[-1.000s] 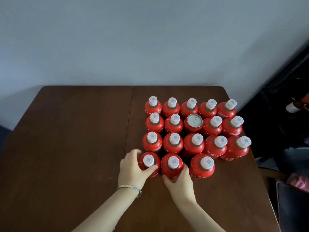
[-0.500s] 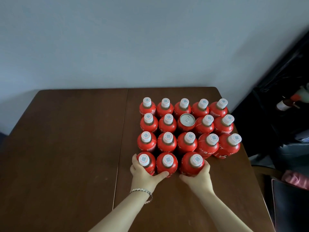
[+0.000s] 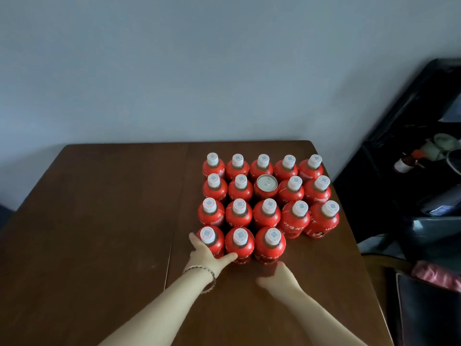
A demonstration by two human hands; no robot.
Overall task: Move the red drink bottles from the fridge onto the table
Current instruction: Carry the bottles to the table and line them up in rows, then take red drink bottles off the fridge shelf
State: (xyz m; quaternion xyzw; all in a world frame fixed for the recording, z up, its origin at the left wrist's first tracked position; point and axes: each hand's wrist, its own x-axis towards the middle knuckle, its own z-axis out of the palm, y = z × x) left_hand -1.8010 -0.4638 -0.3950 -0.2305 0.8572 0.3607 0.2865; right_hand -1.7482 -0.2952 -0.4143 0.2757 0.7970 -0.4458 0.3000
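Seventeen red drink bottles (image 3: 267,216) stand upright on the table (image 3: 99,221), packed shoulder to shoulder round a single silver-topped can (image 3: 267,184): five in the row behind the can, two on either side of it, five in the row in front of it, and three in the nearest row, which starts two places left of the can and ends straight in front of it. The left hand (image 3: 204,253), with a bracelet (image 3: 208,272) at the wrist, wraps the front-left bottle (image 3: 216,245), fingers round its outer side and thumb stretched to the foot of the middle front bottle (image 3: 240,245); the right hand (image 3: 278,277) lies low just in front of the front-right bottle (image 3: 270,248), fingers loose and holding nothing, too blurred to say whether a fingertip touches it. The risk, as I judge it, lies in the tight packing: a hard nudge on the front row would pass from bottle to bottle towards the can and beyond, tipping the tall, narrow-necked ones, and the two columns right of the can stand near the table's edge, so a sideways push could send one off. Each white cap (image 3: 300,208) bears a small square printed code, too small to read; white script runs across the red wraps, but I cannot make out a brand
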